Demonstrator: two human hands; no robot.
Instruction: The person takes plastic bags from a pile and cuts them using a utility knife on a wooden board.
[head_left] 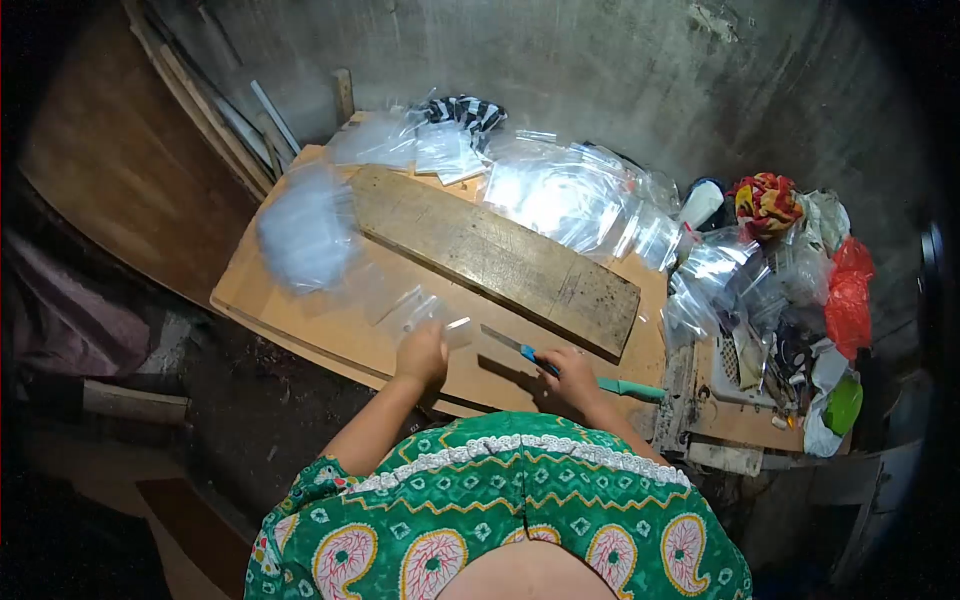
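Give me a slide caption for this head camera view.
Left hand holding clear plastic, right hand gripping a blue-handled knife, beside a long wooden board.

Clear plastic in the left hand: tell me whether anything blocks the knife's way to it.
Nothing visible does. The knife, held in the right hand, points towards the clear plastic at the left hand. The wooden board lies beyond, outside that gap.

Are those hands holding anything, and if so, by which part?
The right hand grips a knife by its blue handle. The left hand seems to hold clear plastic near an edge, though the exact spot is hard to make out.
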